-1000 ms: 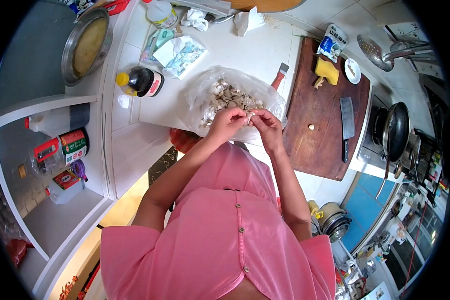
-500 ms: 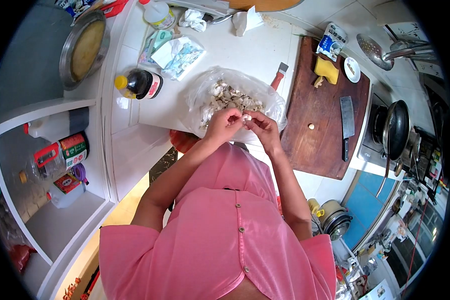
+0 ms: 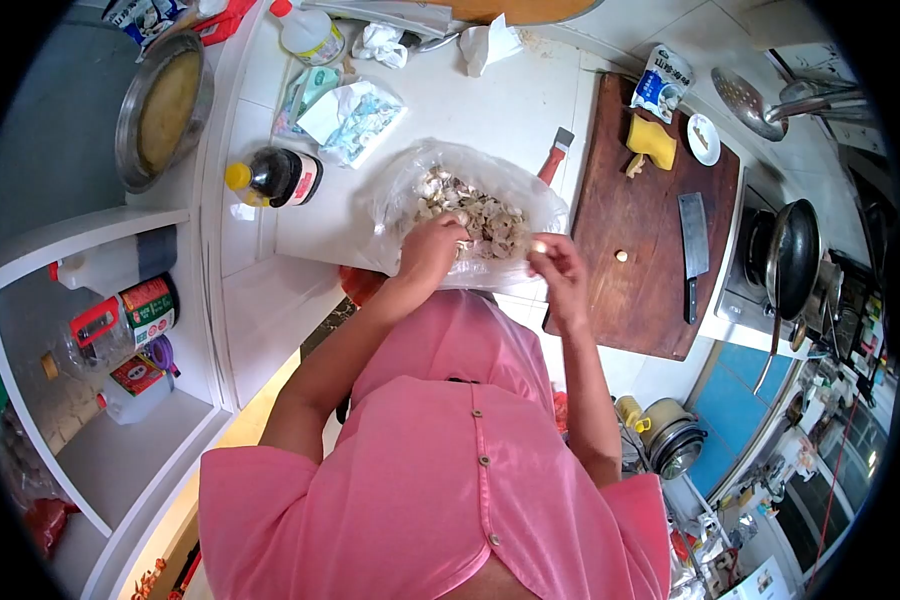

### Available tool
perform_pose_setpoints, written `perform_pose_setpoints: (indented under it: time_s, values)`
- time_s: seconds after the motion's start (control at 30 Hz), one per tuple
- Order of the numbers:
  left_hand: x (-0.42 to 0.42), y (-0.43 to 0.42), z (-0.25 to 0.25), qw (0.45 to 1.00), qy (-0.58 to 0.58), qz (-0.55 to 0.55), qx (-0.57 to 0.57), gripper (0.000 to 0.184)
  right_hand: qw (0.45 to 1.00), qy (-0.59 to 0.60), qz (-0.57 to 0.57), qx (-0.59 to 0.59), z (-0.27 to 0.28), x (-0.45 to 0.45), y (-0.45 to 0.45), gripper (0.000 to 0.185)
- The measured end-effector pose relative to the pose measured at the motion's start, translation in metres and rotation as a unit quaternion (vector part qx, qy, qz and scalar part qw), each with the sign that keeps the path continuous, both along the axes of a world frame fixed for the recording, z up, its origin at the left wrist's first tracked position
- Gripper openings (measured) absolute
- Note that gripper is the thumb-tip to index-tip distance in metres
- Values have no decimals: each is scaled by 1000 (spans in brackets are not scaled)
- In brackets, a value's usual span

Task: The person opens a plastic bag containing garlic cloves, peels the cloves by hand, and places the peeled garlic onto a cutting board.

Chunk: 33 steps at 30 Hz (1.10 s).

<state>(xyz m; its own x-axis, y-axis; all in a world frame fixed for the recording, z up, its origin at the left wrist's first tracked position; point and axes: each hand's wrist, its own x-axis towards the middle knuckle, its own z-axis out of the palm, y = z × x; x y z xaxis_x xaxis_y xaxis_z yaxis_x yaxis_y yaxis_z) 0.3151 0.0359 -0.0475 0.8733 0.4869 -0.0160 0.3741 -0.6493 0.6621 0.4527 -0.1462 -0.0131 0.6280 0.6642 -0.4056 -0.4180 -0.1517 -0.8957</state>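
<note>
Left hand: the left hand is over the near left part of the bag, fingers curled in and close together; whether it has hold of a scrap I cannot tell.
Right hand: the right hand is at the bag's right edge, thumb and fingertips pinched nearly closed on a small pale clove, the other fingers loosely bent.
Bag: the clear plastic bag sits open on the white counter, near the person's front.
Scraps: papery, pale and brownish scraps lie heaped inside it (a fair pile, too).
Board: the brown wooden board is to the right of the bag, with a lone pale piece on it.
Knife: the cleaver lies on the board's right side, handle toward the person.
Yellow cloth: the yellow cloth is at the board's far end, beside a small white dish.
Scraper: the red-handled scraper lies between bag and board.
Bottle: the dark, yellow-capped bottle lies left of the bag.
</note>
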Motion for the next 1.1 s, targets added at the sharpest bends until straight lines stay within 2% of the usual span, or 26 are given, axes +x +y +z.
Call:
perform_pose_setpoints:
  time_s: [0.07, 0.13, 0.2, 0.3, 0.43, 0.5, 0.63, 0.73, 0.8, 0.83, 0.87, 0.9, 0.97, 1.0, 1.1]
  values:
    - [-5, 13, 5, 999, -24, 15, -38, 14, 993, -42, -82, -68, -12, 20, -33, 22]
    - [1, 28, 5, 999, -12, 46, -17, 16, 982, -100, -139, -83, -27, 44, -69, 21]
    - [10, 40, -2, 997, -11, 70, 30, 18, 953, -173, -200, -146, -63, 65, -108, 20]
    - [17, 50, -18, 995, -9, 30, 96, 17, 853, -365, -100, -358, -73, 88, -136, 20]
    - [23, 46, -24, 995, 45, -70, 62, 23, 810, -398, -62, -426, -103, 95, -155, 26]
    - [25, 33, -28, 990, 35, -124, 64, 23, 822, -394, -81, -403, -105, 92, -152, 30]
    - [22, 26, -45, 987, 68, -139, 51, 27, 833, -376, -129, -386, -79, 83, -142, 33]
    - [21, 26, -41, 994, 51, -98, -8, 28, 863, -345, -190, -316, -50, 70, -120, 27]
    - [19, 31, -32, 991, -2, -20, -133, 31, 902, -324, -202, -203, -44, 55, -98, 23]
    - [17, 34, -29, 980, -28, 19, -195, 33, 915, -312, -208, -146, -41, 45, -84, 21]
    - [12, 37, -33, 948, -10, 57, -314, 30, 919, -331, -146, -158, -20, 30, -60, 19]
    - [9, 39, -29, 913, -39, 91, -397, 32, 919, -347, -83, -169, -2, 15, -36, 17]
    - [3, 42, -18, 816, -96, 161, -547, 35, 943, -289, 58, -154, -10, 0, -9, 17]
    - [0, 45, -17, 808, -66, 181, -557, 31, 947, -282, 77, -133, -22, -8, 5, 17]
    - [-8, 39, -16, 681, -86, 242, -686, 31, 950, -273, 125, -88, -33, -23, 46, 24]
